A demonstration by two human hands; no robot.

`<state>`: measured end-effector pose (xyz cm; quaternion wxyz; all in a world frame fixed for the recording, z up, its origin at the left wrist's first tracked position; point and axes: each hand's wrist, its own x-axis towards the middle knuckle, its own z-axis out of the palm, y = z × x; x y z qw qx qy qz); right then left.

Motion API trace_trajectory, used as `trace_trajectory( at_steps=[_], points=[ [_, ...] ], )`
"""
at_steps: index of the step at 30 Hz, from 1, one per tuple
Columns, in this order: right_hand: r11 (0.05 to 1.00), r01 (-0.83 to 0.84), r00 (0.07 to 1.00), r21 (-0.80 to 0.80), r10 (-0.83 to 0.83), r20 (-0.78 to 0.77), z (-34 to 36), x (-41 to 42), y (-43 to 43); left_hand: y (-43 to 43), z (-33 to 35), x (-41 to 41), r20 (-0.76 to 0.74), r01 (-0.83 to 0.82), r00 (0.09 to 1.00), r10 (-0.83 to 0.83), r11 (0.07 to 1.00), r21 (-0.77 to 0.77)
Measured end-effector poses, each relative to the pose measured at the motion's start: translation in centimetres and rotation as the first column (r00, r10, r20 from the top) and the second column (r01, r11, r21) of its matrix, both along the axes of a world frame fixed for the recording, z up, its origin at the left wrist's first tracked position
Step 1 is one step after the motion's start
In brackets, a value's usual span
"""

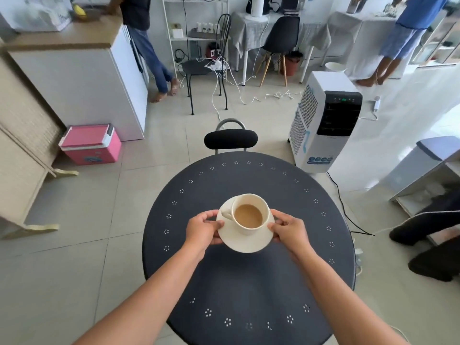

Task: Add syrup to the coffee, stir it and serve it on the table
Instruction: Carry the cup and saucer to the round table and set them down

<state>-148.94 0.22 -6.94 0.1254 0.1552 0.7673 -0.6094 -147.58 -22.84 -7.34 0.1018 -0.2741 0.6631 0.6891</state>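
Note:
A cream cup of milky coffee stands on a cream saucer, its handle pointing left. My left hand pinches the saucer's left rim with thumb on top. On the opposite side, my right hand pinches the right rim the same way. The saucer is above the middle of a round dark table with small flower-shaped holes near its edge. I cannot tell whether the saucer touches the tabletop. No syrup or spoon is in view.
A black-backed chair stands at the table's far side. A white air cooler is to the right, a pink cooler box to the left. Cables lie on the floor. Two people stand at the back.

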Motion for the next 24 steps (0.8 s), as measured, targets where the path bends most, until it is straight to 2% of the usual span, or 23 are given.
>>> trace_trajectory(
  at_steps=[14, 24],
  points=[
    [0.996, -0.089, 0.981, 0.026, 0.083, 0.178, -6.1, -12.1, 0.5, 2.5, -5.2, -8.3, 0.193, -0.232, 0.954, 0.232, 0.973, -0.021],
    [0.97, -0.202, 0.965, 0.133, 0.174, 0.196, -9.6, -16.8, 0.5, 3.2, -8.8, -12.6, 0.243, -0.272, 0.927, 0.287, 0.958, -0.093]
  ],
)
